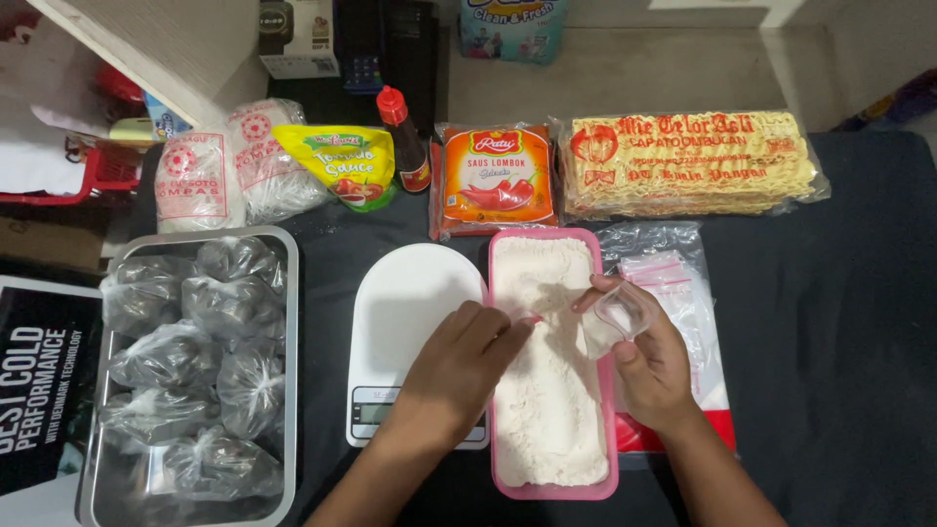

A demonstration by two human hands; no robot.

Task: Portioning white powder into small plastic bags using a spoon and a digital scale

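My right hand [652,363] holds a small clear plastic bag [617,316] open at the right rim of a pink tray [555,489] filled with white flour. My left hand [459,366] lies over the white kitchen scale [405,298], fingertips reaching onto the flour near the bag's mouth. The fingers are together and hold nothing that I can see.
A steel tray [292,390] at left holds several tied clear bags of dark filling. A stack of zip bags [683,293] lies right of the pink tray. Along the back stand white noodle packs [220,171], a green sauce pouch [346,166], a red-capped bottle [403,137], an orange sauce pouch [496,181] and a yellow noodle pack [688,161].
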